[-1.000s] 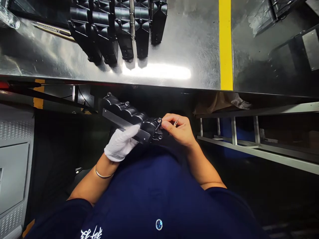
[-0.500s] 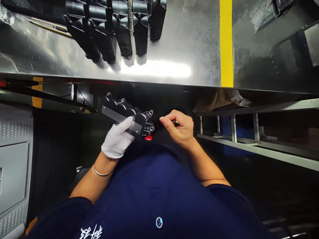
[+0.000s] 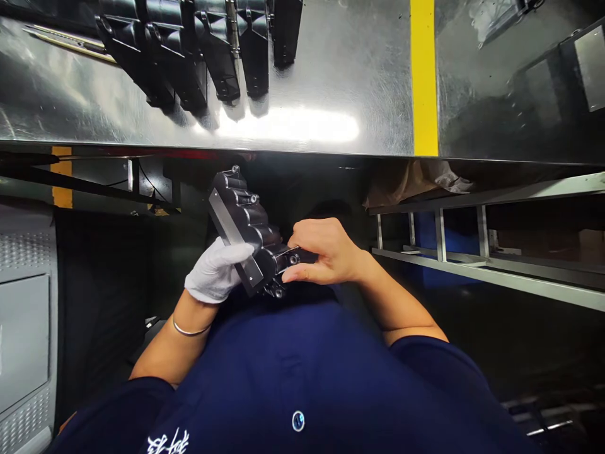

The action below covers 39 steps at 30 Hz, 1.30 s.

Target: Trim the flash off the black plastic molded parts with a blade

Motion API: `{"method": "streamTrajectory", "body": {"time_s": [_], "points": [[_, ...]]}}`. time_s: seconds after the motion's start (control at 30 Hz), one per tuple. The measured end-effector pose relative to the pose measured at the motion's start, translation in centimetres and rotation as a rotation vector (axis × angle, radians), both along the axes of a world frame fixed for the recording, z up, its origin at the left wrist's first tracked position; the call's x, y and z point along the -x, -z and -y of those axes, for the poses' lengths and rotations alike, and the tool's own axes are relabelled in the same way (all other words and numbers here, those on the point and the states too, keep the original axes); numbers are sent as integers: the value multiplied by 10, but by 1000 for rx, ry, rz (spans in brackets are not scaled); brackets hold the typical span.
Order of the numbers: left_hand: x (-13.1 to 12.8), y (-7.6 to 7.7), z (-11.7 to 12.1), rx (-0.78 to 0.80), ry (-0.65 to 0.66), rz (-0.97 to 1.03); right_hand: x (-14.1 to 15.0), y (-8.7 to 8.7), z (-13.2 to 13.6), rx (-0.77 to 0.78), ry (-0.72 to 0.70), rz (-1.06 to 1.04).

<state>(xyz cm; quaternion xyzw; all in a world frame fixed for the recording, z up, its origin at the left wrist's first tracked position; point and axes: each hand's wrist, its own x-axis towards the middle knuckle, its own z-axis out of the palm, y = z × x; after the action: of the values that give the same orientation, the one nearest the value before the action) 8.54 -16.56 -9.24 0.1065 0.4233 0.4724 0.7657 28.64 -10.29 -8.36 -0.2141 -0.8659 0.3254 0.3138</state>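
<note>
My left hand [image 3: 215, 271], in a white glove, grips a black moulded plastic part [image 3: 255, 227] with its thumb across the flat strip [image 3: 231, 230] along one side. The part is tilted, with rounded humps along it and ring-shaped lugs at its ends. At its lower right end my bare right hand [image 3: 326, 252] is closed around something dark, mostly hidden by the fingers. The right thumb is beside the end lugs; whether it presses on them I cannot tell.
Several similar black parts [image 3: 255, 57] stand in a row on the shiny metal table [image 3: 340, 75], which has a yellow stripe [image 3: 424, 82]. A pale metal frame [image 3: 491, 277] is at the right, and a grey plastic case [image 3: 26, 315] at the left.
My right hand has moved left, from apart to the part's end. The black part has turned more steeply in my left hand. The view has shifted slightly.
</note>
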Motion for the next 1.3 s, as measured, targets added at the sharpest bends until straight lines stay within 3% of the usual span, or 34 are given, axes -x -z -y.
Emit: {"method": "streamTrajectory", "body": {"time_s": [0.3, 0.43, 0.63, 0.8, 0.93, 1.1, 1.2, 1.3], "points": [[-7, -3, -2, 106, -127, -18, 2, 6, 2, -162, 149, -48], [-12, -11, -5, 156, -202, 19, 3, 7, 1, -189, 229, 11], [-22, -24, -11, 333, -334, 81, 0, 9, 0, -232, 230, 67], [-21, -18, -7, 345, -260, 67, -1, 8, -1, -171, 298, 74], [-20, -14, -4, 312, -248, 16, 0, 8, -2, -204, 264, 143], [-22, -18, -8, 350, -232, -11, -4, 4, -6, -84, 189, 16], [-20, -20, -9, 313, -208, -28, -9, -1, -9, 2, 237, -24], [-16, -18, -8, 284, -187, -5, -12, -3, -10, -24, 267, 35]]}}
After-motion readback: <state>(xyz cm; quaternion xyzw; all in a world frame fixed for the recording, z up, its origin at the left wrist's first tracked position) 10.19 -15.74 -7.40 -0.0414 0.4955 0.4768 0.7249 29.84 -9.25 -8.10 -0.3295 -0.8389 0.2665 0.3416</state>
